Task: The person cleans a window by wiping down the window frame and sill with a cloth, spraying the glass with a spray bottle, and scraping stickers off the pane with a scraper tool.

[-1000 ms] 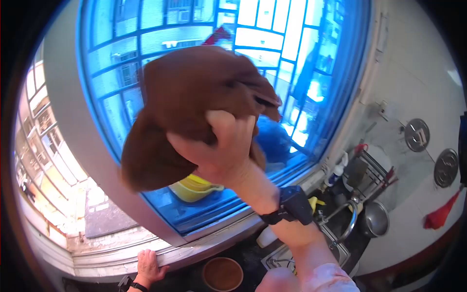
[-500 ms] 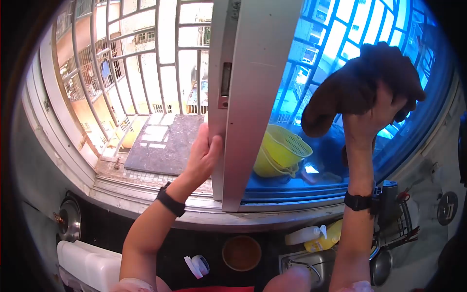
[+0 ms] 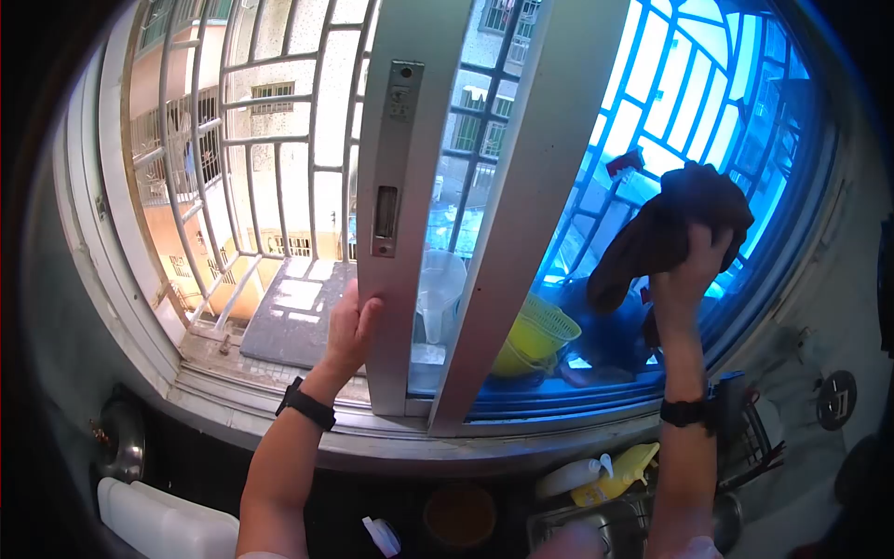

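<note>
My left hand (image 3: 351, 331) is wrapped round the edge of a sliding window frame (image 3: 391, 312), below its recessed latch. A dark brown cloth (image 3: 703, 200) is bunched in my right hand (image 3: 687, 275), raised up at the blue-tinted window pane (image 3: 582, 154). Part of the cloth hangs to the left of my fingers, and whether it presses on the glass all over I cannot tell. Between the sliding frame and a second upright frame (image 3: 507, 233) shows a strip of untinted glass. Dark bands circle both wrists.
Metal bars (image 3: 312, 112) stand outside the window, with a dark board (image 3: 289, 321) lying on the ledge. Behind the glass are yellow-green baskets (image 3: 535, 340). Below the sill sit bottles (image 3: 615, 475), a round brown lid-like thing (image 3: 459, 515) and a white container (image 3: 168, 522).
The sliding frame has shifted left with my left hand on it, baring a strip of glass beside the other frame. My right hand and the cloth have come lower and slightly left.
</note>
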`<state>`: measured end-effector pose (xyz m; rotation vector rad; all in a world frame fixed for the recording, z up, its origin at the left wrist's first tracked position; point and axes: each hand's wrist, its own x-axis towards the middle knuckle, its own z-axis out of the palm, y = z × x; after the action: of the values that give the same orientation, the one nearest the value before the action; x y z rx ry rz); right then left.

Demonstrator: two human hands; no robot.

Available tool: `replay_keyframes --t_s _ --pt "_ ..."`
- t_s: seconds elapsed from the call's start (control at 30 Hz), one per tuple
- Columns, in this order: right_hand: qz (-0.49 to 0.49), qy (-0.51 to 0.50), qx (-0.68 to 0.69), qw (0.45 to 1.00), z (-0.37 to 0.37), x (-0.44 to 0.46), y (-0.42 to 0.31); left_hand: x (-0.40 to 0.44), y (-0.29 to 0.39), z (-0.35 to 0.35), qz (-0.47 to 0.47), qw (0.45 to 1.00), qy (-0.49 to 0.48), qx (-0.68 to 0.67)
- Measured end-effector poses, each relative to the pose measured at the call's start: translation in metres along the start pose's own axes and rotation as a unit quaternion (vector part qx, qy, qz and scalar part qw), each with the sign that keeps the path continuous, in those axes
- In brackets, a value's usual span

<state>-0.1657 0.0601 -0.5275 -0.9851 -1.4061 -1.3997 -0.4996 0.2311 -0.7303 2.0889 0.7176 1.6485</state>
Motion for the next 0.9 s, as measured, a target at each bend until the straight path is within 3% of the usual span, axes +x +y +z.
replay_keyframes --t_s 0.03,0.17,0.3,0.37,0.4,0.5,0.57,0.6,0.7,0.8,0.9 --pt "0.014 -0.018 0.015 1.000 -0.005 0.008 -0.006 -0.001 -0.008 -0.009 0.005 1.000 0.014 0.006" --pt "-0.087 0.030 0.074 0.993 0.009 0.086 -0.055 -0.007 -0.036 -0.049 -0.019 0.997 0.050 0.047" --pt "-0.146 -0.042 0.083 0.985 0.044 0.132 -0.117 -0.012 -0.053 -0.091 -0.075 0.992 0.069 0.067" --pt "-0.233 -0.058 -0.027 0.970 0.055 0.089 -0.138 -0.013 -0.057 -0.111 -0.088 0.984 0.099 0.118" --pt "-0.215 -0.115 -0.023 0.970 0.054 0.059 -0.153 -0.009 -0.059 -0.114 -0.046 0.981 0.143 0.123" --pt "-0.201 -0.201 0.032 0.958 0.046 -0.065 -0.183 -0.013 -0.097 -0.153 -0.033 0.966 0.155 0.205" --pt "-0.192 -0.271 0.074 0.940 0.033 -0.116 -0.205 -0.013 -0.116 -0.195 -0.065 0.967 0.152 0.192" --pt "-0.200 -0.311 0.106 0.923 0.030 -0.131 -0.208 -0.014 -0.124 -0.213 -0.083 0.959 0.151 0.225" --pt "-0.217 -0.354 0.138 0.899 0.023 -0.116 -0.207 -0.011 -0.135 -0.250 -0.103 0.972 0.159 0.137" --pt "-0.154 -0.371 0.203 0.893 0.008 -0.033 -0.205 -0.012 -0.150 -0.286 -0.140 0.968 0.198 0.058" --pt "-0.113 -0.186 0.101 0.971 0.037 0.064 -0.220 -0.013 -0.158 -0.316 -0.182 0.952 0.224 0.099"
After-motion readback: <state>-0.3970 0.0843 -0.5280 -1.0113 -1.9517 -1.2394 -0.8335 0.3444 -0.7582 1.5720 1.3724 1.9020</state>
